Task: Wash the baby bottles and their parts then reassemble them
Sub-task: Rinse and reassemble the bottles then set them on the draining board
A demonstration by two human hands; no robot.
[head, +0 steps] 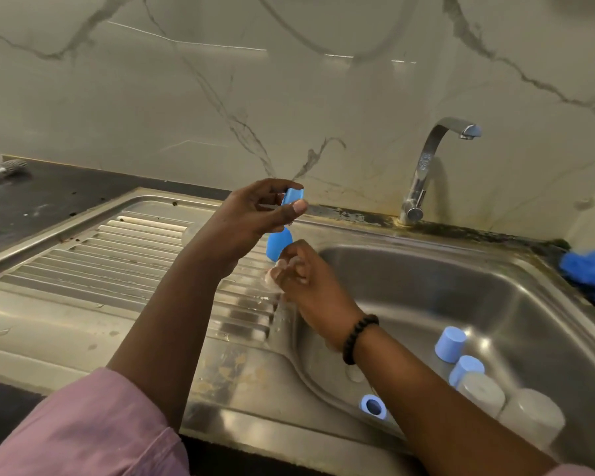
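My left hand [261, 211] is raised above the drainboard and pinches a small blue bottle ring [292, 195] between thumb and fingers. Just below it, my right hand [306, 280] holds a clear teat [272, 274] in curled fingers. A blue cap [278, 244] stands on the drainboard behind the right hand. In the sink basin [426, 286] lie two blue caps [450, 343] [466, 370], a blue ring [372, 405] and two frosted bottles [483, 393] [531, 419] lying side by side at the front right.
A chrome tap [426, 166] stands behind the basin, its spout turned right, with no water running. The ribbed drainboard [117, 255] lies to the left. A blue cloth [591, 273] sits on the counter at far right. A brush [4, 168] lies at far left.
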